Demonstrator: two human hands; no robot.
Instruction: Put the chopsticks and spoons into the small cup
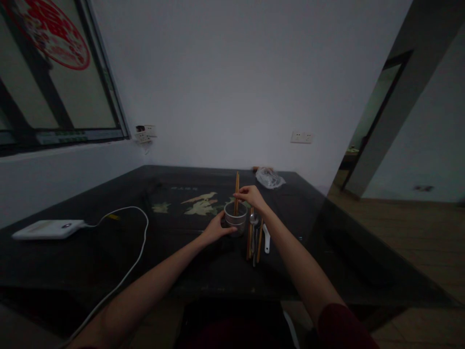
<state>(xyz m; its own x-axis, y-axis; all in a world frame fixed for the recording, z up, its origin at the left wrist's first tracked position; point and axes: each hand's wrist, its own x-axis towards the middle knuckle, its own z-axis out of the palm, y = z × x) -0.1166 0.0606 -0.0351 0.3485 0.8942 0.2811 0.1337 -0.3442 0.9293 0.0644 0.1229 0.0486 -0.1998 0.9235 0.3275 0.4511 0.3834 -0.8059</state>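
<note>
My left hand [217,229] is wrapped around the near left side of a grey cup [236,225] standing on the dark table. Above it, my right hand [250,195] pinches a pair of wooden chopsticks [237,184], held upright with their lower ends inside the cup. Just right of the cup lie more wooden chopsticks [259,245] and metal spoons [254,219], side by side and pointing towards me. A white spoon [267,240] rests beside them, its upper part hidden by my right forearm.
A crumpled clear plastic bag [270,178] lies at the table's back edge. On the left, a white power bank [50,229] has a white cable [145,237] running down past my left arm. The wall [218,97] stands directly behind the table [119,266].
</note>
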